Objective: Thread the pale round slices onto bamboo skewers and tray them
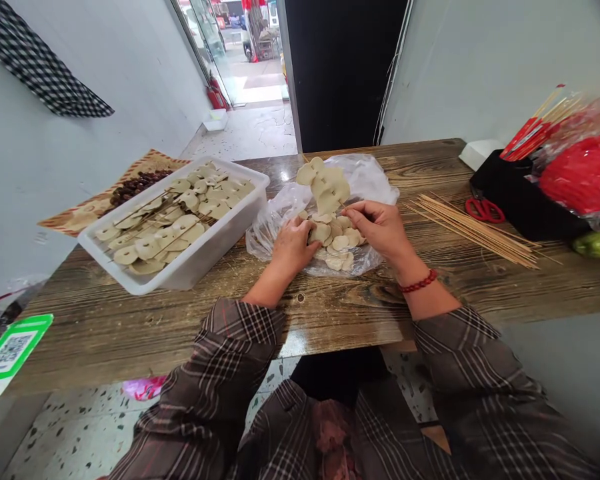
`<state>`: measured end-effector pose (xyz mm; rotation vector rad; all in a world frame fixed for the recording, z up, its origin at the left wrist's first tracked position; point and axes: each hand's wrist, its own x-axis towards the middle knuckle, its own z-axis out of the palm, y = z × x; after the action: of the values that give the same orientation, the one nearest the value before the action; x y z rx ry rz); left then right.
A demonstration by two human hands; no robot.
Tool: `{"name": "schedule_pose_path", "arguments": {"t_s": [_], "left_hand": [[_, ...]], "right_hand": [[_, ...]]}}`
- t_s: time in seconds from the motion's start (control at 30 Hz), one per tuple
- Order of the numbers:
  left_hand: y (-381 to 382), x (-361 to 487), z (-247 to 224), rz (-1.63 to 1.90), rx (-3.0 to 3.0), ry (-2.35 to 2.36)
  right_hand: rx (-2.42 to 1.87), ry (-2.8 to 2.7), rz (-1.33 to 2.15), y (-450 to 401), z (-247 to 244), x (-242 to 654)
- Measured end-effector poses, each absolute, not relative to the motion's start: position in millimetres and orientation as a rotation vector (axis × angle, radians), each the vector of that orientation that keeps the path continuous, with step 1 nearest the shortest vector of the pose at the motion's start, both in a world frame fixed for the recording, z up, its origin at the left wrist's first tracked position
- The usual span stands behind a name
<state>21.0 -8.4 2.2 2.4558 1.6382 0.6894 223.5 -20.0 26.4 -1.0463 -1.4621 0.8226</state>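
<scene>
My right hand point(380, 230) pinches the lower end of a thin skewer threaded with several pale beige, flat round slices point(330, 189). The skewer leans up and to the left above a heap of loose slices point(337, 237). The heap lies on a crumpled clear plastic bag point(275, 213) on the wooden table. At the heap's left edge, my left hand point(295, 247) has its fingers curled, with thumb and forefinger around a slice point(320, 233). Its fingertips are partly hidden.
On the left stands a white plastic tub point(190, 267) filled with skewered slices, beside dark skewered pieces point(139, 187) on patterned paper. To the right lie bare bamboo skewers point(475, 230), red-handled scissors point(485, 210), a black holder point(510, 193) and a red bundle in plastic point(587, 175).
</scene>
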Motion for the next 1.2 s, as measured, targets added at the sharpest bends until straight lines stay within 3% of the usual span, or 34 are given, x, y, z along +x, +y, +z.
{"name": "schedule_pose_path", "arguments": {"t_s": [0.37, 0.7, 1.2], "left_hand": [[-9.0, 21.2, 4.4, 0.941, 2.051, 1.410], [-1.2, -6.3, 19.9, 1.339, 0.977, 1.058], [5.9, -22.0, 26.3, 1.682, 1.081, 1.128]], "right_hand": [[-1.057, -1.473, 0.820, -18.8, 21.6, 223.8], [-1.023, -1.561, 0.916, -24.8, 24.6, 225.3], [-0.999, -1.913, 0.925, -26.5, 28.6, 235.7]]}}
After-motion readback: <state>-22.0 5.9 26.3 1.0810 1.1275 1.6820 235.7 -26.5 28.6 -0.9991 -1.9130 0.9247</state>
